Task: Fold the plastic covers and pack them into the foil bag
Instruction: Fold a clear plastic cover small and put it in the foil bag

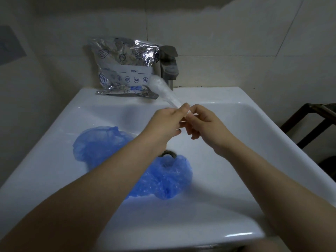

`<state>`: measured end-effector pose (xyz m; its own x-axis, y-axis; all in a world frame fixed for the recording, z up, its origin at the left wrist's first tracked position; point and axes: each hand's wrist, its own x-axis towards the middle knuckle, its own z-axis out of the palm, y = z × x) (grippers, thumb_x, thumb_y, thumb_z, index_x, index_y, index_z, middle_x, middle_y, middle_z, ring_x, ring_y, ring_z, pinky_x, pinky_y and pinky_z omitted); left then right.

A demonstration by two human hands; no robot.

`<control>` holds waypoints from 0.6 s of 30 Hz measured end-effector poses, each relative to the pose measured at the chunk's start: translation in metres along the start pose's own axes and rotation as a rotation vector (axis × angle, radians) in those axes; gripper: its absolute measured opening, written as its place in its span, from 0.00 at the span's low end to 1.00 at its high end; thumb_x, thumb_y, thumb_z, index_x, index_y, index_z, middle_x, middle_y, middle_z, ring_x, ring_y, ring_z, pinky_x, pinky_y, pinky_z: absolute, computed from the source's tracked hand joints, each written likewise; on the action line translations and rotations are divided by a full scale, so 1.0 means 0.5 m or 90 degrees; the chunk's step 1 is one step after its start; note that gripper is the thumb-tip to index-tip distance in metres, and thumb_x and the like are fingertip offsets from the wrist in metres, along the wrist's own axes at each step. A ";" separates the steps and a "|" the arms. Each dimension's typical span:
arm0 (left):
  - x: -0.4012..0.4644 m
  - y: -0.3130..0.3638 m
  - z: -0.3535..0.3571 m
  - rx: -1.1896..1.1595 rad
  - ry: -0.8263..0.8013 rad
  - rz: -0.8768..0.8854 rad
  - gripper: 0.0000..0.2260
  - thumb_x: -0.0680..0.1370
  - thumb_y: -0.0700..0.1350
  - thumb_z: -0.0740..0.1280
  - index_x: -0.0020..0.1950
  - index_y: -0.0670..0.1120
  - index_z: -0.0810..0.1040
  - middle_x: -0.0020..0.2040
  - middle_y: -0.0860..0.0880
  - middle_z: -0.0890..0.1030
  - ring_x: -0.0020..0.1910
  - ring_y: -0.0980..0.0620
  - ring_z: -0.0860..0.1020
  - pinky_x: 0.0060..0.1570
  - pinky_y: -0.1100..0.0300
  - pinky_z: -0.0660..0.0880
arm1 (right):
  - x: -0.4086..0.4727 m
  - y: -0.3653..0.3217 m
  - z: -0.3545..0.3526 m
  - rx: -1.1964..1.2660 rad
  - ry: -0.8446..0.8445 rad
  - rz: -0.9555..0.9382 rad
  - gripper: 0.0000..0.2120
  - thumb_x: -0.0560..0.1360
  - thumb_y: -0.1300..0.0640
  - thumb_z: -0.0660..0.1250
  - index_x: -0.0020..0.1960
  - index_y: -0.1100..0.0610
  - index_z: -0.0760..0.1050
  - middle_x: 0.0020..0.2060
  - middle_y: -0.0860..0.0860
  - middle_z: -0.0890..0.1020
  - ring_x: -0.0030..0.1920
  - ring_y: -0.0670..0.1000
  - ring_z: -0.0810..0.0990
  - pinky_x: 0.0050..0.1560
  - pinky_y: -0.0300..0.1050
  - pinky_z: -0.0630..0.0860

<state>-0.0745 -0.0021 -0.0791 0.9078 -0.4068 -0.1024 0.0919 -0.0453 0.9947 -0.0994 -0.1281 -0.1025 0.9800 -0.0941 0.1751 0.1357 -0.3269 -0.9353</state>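
A crinkled silver foil bag [125, 68] stands on the back ledge of the white sink [254, 142], left of the tap. Over the basin, my left hand [166, 122] and my right hand [205, 122] meet and both pinch the near end of a clear plastic cover [163, 90] bunched into a narrow strip. The strip rises from my fingers toward the bag and tap. Two blue plastic covers lie in the basin: one [101, 142] at the left, one [169, 177] over the drain, partly hidden under my left forearm.
A dark metal tap [169, 66] stands behind the basin, right of the bag. Tiled wall rises behind it. A dark wooden frame [309, 124] stands to the right of the sink.
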 end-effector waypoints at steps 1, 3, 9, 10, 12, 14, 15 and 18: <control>0.001 -0.001 -0.001 0.003 0.026 0.014 0.09 0.80 0.48 0.60 0.44 0.50 0.77 0.44 0.51 0.82 0.45 0.57 0.81 0.56 0.57 0.74 | 0.000 0.001 0.001 -0.013 -0.005 0.016 0.09 0.80 0.57 0.59 0.43 0.60 0.72 0.30 0.51 0.76 0.31 0.45 0.73 0.34 0.39 0.72; 0.005 -0.006 -0.009 0.024 0.066 0.042 0.09 0.80 0.45 0.60 0.43 0.49 0.77 0.42 0.52 0.81 0.43 0.58 0.80 0.56 0.57 0.74 | 0.000 0.003 -0.001 -0.032 -0.013 0.049 0.09 0.78 0.58 0.61 0.40 0.58 0.74 0.33 0.52 0.78 0.33 0.48 0.73 0.37 0.41 0.72; 0.018 -0.001 -0.040 -0.034 0.052 0.013 0.08 0.81 0.43 0.59 0.47 0.46 0.77 0.42 0.51 0.83 0.38 0.58 0.82 0.47 0.63 0.76 | -0.006 -0.007 -0.017 -0.009 -0.039 -0.021 0.09 0.74 0.61 0.68 0.51 0.53 0.72 0.36 0.52 0.80 0.36 0.51 0.79 0.39 0.43 0.76; 0.021 -0.001 -0.047 -0.048 0.044 0.011 0.08 0.81 0.43 0.59 0.49 0.45 0.77 0.42 0.50 0.83 0.39 0.57 0.82 0.48 0.63 0.76 | -0.008 -0.013 -0.026 -0.027 -0.068 -0.048 0.12 0.73 0.62 0.69 0.53 0.53 0.70 0.37 0.53 0.81 0.37 0.54 0.80 0.42 0.44 0.77; 0.025 -0.002 -0.057 -0.066 0.023 0.007 0.09 0.81 0.43 0.59 0.53 0.42 0.77 0.44 0.49 0.84 0.41 0.56 0.83 0.50 0.62 0.76 | -0.013 -0.024 -0.037 -0.056 -0.126 -0.096 0.12 0.73 0.65 0.68 0.52 0.53 0.72 0.40 0.55 0.81 0.38 0.55 0.80 0.44 0.44 0.78; 0.028 0.001 -0.060 -0.076 0.003 0.005 0.09 0.81 0.43 0.59 0.55 0.42 0.77 0.44 0.49 0.84 0.43 0.55 0.83 0.50 0.62 0.76 | -0.013 -0.029 -0.040 -0.059 -0.135 -0.106 0.10 0.73 0.68 0.68 0.47 0.54 0.75 0.40 0.53 0.80 0.37 0.51 0.78 0.44 0.41 0.78; 0.028 0.002 -0.060 -0.075 -0.006 0.006 0.09 0.81 0.43 0.59 0.55 0.42 0.77 0.43 0.50 0.85 0.43 0.56 0.83 0.50 0.62 0.76 | -0.013 -0.030 -0.040 -0.063 -0.128 -0.102 0.09 0.72 0.67 0.68 0.47 0.54 0.76 0.39 0.51 0.80 0.37 0.49 0.78 0.45 0.40 0.78; 0.030 0.002 -0.062 -0.078 -0.017 0.005 0.08 0.81 0.43 0.59 0.52 0.43 0.77 0.41 0.52 0.85 0.42 0.57 0.83 0.49 0.62 0.76 | -0.015 -0.031 -0.047 -0.096 -0.150 -0.070 0.11 0.71 0.67 0.70 0.49 0.54 0.77 0.41 0.50 0.81 0.41 0.45 0.79 0.49 0.37 0.77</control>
<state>-0.0481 0.0198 -0.0797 0.8975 -0.4311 -0.0923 0.1349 0.0692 0.9884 -0.1121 -0.1445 -0.0822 0.9698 0.1644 0.1801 0.2369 -0.4601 -0.8557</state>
